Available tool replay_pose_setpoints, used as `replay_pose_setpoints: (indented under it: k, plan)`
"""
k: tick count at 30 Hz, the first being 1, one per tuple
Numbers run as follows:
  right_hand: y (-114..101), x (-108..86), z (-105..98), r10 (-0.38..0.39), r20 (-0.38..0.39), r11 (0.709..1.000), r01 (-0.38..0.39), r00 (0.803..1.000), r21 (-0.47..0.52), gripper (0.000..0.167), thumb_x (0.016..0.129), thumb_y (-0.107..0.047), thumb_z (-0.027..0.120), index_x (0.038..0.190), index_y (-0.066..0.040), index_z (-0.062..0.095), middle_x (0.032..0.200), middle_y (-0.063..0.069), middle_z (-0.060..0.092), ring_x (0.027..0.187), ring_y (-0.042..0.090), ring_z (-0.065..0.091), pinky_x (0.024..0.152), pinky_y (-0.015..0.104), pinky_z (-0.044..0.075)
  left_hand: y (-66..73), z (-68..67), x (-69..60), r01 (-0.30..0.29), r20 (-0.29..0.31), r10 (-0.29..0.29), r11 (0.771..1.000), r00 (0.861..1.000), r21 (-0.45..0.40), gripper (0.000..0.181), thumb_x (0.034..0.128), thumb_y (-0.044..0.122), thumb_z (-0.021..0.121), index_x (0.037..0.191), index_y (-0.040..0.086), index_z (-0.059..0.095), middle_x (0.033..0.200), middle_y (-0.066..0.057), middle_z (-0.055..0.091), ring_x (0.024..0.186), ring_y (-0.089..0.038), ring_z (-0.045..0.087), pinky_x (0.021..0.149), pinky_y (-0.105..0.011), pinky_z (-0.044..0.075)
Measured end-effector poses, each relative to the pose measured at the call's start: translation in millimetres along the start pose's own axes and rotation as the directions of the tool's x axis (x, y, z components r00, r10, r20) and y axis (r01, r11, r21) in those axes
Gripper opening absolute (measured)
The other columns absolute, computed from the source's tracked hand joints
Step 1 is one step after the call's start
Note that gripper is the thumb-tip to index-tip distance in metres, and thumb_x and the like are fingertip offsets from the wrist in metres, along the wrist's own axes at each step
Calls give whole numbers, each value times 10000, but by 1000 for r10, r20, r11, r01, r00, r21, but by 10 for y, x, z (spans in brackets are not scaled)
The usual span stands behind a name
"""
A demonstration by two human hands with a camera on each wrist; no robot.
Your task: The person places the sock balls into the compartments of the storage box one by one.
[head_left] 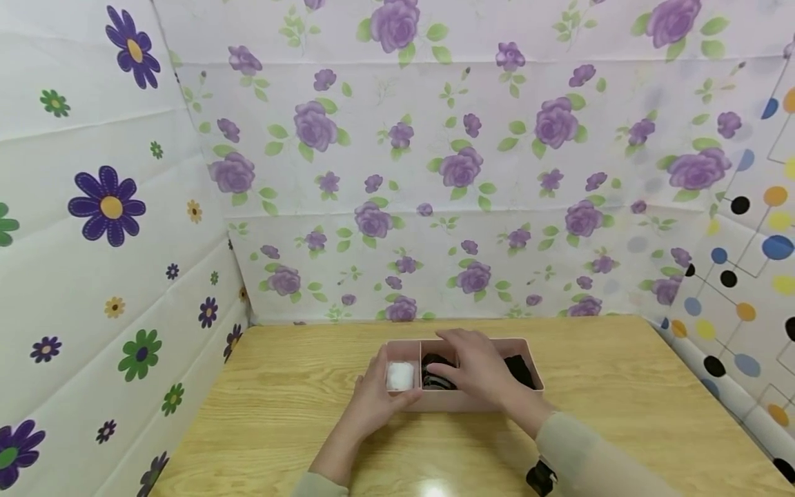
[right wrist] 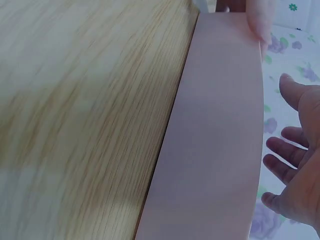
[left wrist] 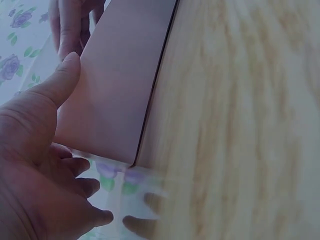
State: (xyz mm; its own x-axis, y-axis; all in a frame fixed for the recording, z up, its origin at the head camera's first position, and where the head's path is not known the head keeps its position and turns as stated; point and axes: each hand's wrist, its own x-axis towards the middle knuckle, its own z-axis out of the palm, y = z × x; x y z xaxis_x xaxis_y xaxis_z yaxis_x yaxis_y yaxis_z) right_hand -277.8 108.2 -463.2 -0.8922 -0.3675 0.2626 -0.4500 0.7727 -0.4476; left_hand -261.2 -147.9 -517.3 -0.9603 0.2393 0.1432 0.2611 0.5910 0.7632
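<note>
A pink divided box [head_left: 459, 402] stands on the wooden table, its long front wall towards me. My left hand [head_left: 375, 399] grips the box's left end, thumb at the front wall and fingers round the corner; the left wrist view shows this grip close up. Over the middle and right part of the box hovers my right hand [head_left: 479, 366], fingers spread and holding nothing visible. A white item [head_left: 400, 376] lies in the left compartment. Beside it is a dark, shiny item [head_left: 437, 376] of unclear kind, partly under the right hand. Black, cloth-like material [head_left: 519, 371] fills part of the right compartment.
The wooden table [head_left: 279, 386] reaches to floral sheets [head_left: 385, 172] hung behind it. Other patterned sheets close in the left and right sides. A small black device [head_left: 542, 478] sits at my right wrist.
</note>
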Motion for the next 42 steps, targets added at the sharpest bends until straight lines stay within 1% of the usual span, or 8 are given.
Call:
replay_pose_setpoints:
  k: [3, 8, 10, 14, 21, 26, 36, 42]
  plan:
    - [81, -67, -79, -1, -27, 999, 0, 1000, -44, 724, 1040, -505, 764, 1623, -127, 560, 1602, 137, 583, 1485, 438, 510, 1223, 680, 374, 18, -47, 13, 0, -16, 0, 1000, 1000, 19, 1221, 964, 528, 853, 1758, -7, 95, 1772, -292, 250, 1602, -499, 313, 1250, -812, 84]
    - [276, -241, -189, -46, -123, 992, 31, 991, -123, 711, 1032, -418, 802, 1579, -21, 585, 1567, 207, 602, 1453, 465, 543, 1240, 718, 320, 73, -125, 20, -9, -46, 11, 999, 999, 47, 1205, 957, 516, 861, 1740, -48, 140, 1751, -330, 261, 1603, -529, 287, 1245, -813, 105]
    - [363, -331, -223, -64, -152, 989, 42, 986, -142, 715, 1025, -393, 815, 1570, 9, 585, 1566, 229, 595, 1441, 478, 549, 1230, 728, 325, 90, -140, 8, 0, -45, 2, 999, 999, 50, 1208, 952, 514, 867, 1739, -49, 143, 1753, -329, 254, 1614, -526, 259, 1248, -810, 102]
    - [515, -499, -297, -68, -176, 986, 39, 982, -163, 759, 1020, -398, 821, 1584, 34, 555, 1596, 264, 547, 1451, 501, 524, 1215, 741, 329, 91, -145, -17, 13, -46, -10, 998, 999, 62, 1214, 945, 509, 876, 1737, -52, 147, 1749, -331, 259, 1622, -527, 237, 1253, -802, 92]
    - [704, -727, -406, 43, -138, 989, -62, 989, -135, 853, 1035, -497, 775, 1629, 43, 485, 1694, 307, 400, 1545, 540, 386, 1237, 772, 237, 88, -138, -34, 18, -46, -15, 996, 999, 84, 1242, 929, 563, 869, 1739, -46, 152, 1746, -325, 274, 1618, -521, 256, 1257, -797, 81]
    - [781, -827, -423, 108, -100, 987, -119, 989, -110, 904, 1053, -533, 733, 1667, 48, 412, 1719, 324, 347, 1550, 558, 368, 1237, 788, 207, 116, -119, -44, 17, -46, -12, 994, 999, 105, 1216, 939, 545, 866, 1743, -35, 161, 1748, -299, 299, 1614, -507, 283, 1261, -794, 86]
    - [875, -908, -440, 102, -75, 990, -108, 992, -90, 936, 1050, -577, 709, 1662, 64, 409, 1698, 298, 406, 1529, 544, 417, 1221, 814, 197, 152, -67, -55, 14, -51, -7, 992, 999, 125, 1201, 949, 531, 860, 1739, -44, 162, 1740, -304, 312, 1607, -499, 306, 1256, -800, 97]
    - [948, -944, -512, 99, -60, 990, -104, 993, -93, 916, 1061, -556, 704, 1660, 70, 405, 1681, 312, 423, 1526, 546, 417, 1207, 822, 219, 222, 1, -18, -12, -49, 18, 993, 999, 119, 1199, 943, 531, 866, 1732, -55, 180, 1721, -313, 350, 1577, -501, 368, 1239, -824, 106]
